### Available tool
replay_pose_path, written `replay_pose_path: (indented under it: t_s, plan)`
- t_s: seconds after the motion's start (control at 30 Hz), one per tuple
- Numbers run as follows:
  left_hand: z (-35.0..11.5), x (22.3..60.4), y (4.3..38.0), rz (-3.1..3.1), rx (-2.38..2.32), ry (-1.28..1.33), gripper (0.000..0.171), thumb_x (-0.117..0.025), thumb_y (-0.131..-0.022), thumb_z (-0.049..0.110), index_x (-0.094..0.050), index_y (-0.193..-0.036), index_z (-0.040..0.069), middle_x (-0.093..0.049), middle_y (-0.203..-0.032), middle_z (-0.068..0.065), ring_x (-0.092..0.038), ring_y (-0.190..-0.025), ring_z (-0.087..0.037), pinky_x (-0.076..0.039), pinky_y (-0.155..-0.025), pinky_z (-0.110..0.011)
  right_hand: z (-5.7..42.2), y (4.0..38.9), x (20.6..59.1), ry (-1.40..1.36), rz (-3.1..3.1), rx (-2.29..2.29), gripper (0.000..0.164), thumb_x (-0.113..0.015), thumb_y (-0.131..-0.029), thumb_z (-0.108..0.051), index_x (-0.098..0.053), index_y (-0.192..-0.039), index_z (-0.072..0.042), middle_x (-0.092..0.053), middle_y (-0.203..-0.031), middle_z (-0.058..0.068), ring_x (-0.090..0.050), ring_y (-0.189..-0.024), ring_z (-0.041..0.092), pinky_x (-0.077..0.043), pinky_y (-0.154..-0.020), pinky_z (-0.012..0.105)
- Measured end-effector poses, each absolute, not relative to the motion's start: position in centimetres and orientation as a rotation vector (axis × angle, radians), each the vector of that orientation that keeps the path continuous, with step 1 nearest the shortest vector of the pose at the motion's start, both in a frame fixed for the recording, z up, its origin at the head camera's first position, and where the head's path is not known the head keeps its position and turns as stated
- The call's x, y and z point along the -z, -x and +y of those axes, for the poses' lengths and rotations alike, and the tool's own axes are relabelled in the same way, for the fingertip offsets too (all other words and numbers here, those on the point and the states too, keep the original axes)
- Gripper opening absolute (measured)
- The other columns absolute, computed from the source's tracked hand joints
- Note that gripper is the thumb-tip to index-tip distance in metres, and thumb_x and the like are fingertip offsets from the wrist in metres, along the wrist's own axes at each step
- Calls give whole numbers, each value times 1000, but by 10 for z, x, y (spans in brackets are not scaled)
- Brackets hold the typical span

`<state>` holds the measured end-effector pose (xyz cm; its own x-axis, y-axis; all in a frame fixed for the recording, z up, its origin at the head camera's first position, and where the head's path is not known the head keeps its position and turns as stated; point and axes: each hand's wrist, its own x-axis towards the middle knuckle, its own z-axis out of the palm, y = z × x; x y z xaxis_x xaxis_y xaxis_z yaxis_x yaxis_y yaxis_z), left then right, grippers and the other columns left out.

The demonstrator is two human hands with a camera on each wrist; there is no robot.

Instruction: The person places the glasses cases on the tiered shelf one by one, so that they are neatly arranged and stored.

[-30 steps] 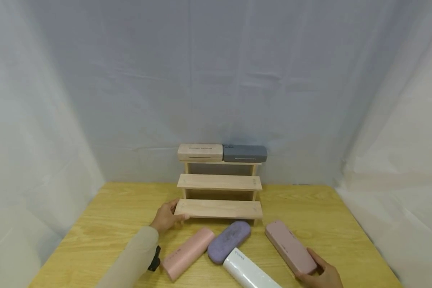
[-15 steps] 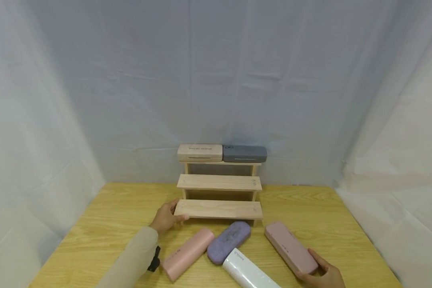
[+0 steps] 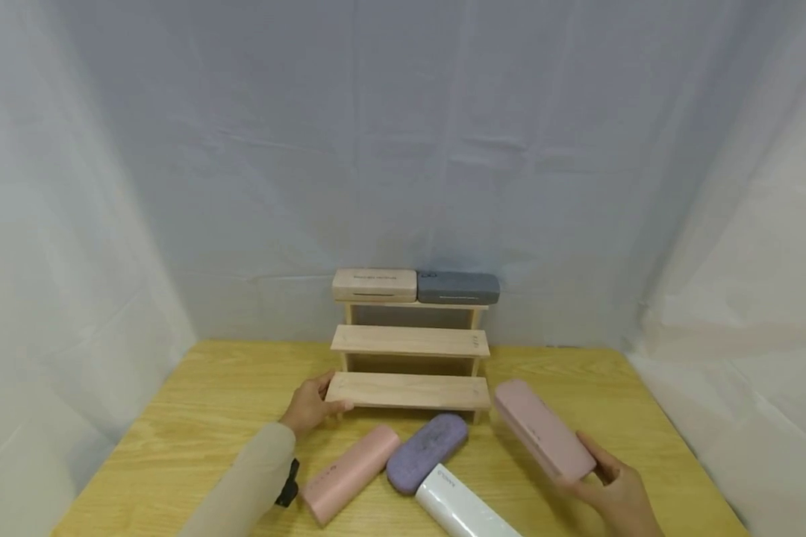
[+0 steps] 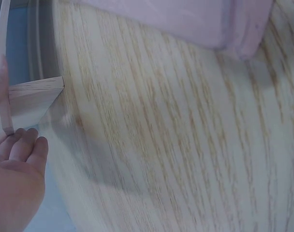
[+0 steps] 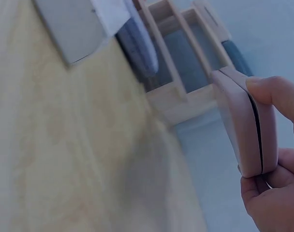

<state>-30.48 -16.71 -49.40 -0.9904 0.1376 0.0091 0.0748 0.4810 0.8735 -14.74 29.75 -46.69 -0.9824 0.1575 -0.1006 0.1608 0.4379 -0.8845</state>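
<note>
My right hand point(image 3: 619, 492) grips the near end of a dusty pink glasses case point(image 3: 544, 432), raised off the table. In the right wrist view, thumb and fingers pinch that pink case point(image 5: 243, 121) from either side. My left hand point(image 3: 311, 406) holds the left end of the lowest board on a three-step wooden display rack point(image 3: 410, 389). The left wrist view shows the left hand point(image 4: 19, 179) with thumb and fingers around the board's edge. A beige glasses case point(image 3: 374, 285) and a grey-blue glasses case point(image 3: 458, 288) sit side by side on the top step.
In front of the rack lie a salmon-pink glasses case point(image 3: 351, 476), a purple oval case point(image 3: 427, 453) and a white case point(image 3: 466, 503), whose near end is cut off by the frame. The wooden table point(image 3: 242, 388) has pale curtains point(image 3: 403, 149) behind and at both sides.
My right hand has lifted the dusty pink glasses case off the table, its far end rising toward the rack. The left hand has stayed on the rack.
</note>
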Motion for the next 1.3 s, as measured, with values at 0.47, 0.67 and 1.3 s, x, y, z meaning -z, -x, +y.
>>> replay_pose_path:
  t_s: [0.47,0.67,1.3]
  plan:
    - [-165,495,304,2655,-1549,-185,87,-80,-78,16,-31,-144,-11,-43,-141,-28,-46,-127,-38,-46,-99,-44,267,201,441,68,2598,1852,84,-82,-77,-19,-37,-148,-7,-35,-151,15,-35,-137,33,-41,-90,9]
    - [-163,494,303,2634,-1562,-179,88,-80,-77,16,-30,-144,-10,-43,-141,-27,-46,-127,-38,-45,-99,-44,240,232,440,189,2650,1863,79,-83,-75,-13,-44,-143,-3,-43,-146,17,-41,-133,31,-39,-95,11]
    - [-163,495,301,2673,-1524,-167,87,-80,-77,15,-31,-143,-11,-40,-143,-28,-44,-129,-38,-43,-102,-45,145,304,431,469,2513,1845,83,-88,-69,-15,-48,-141,-6,-50,-141,13,-51,-122,21,-47,-92,24]
